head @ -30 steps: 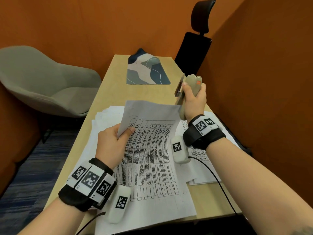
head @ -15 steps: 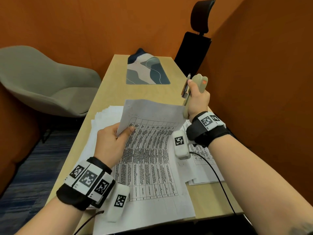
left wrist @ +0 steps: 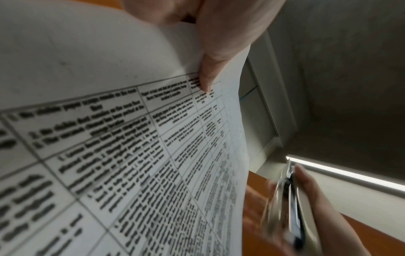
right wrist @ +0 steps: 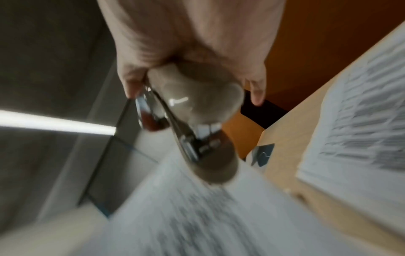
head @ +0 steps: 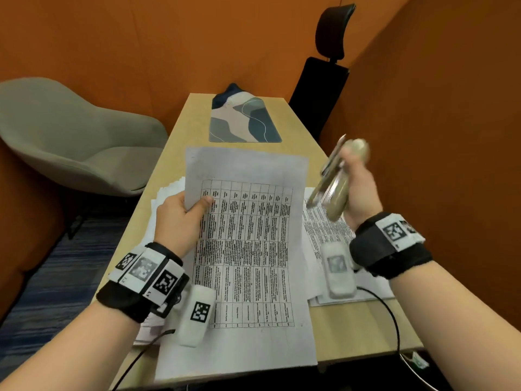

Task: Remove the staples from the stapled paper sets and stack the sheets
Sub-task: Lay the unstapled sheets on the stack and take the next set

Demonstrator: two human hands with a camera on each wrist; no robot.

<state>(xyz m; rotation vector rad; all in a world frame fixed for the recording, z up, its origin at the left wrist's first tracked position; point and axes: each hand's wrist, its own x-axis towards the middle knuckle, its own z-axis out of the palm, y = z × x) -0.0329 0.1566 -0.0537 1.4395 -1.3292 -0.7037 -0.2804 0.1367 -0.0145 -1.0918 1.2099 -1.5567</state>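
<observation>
Meanwhile the left hand (head: 180, 218) is pinching a printed sheet (head: 248, 238) by its left edge, lifting it over the desk (head: 363, 328), while the right hand (head: 359, 190) is gripping a blurred stapler (head: 337, 179) above the right paper pile (head: 324, 230).

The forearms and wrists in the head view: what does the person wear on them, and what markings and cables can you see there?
Both forearms are bare, without sleeves. Each wrist carries a black wristband with white square tags printed with black-and-white coded patterns; the right wristband looks the same. A white rounded camera pod with one coded tag hangs under each wrist, and a thin black cable leads away from it.
</observation>
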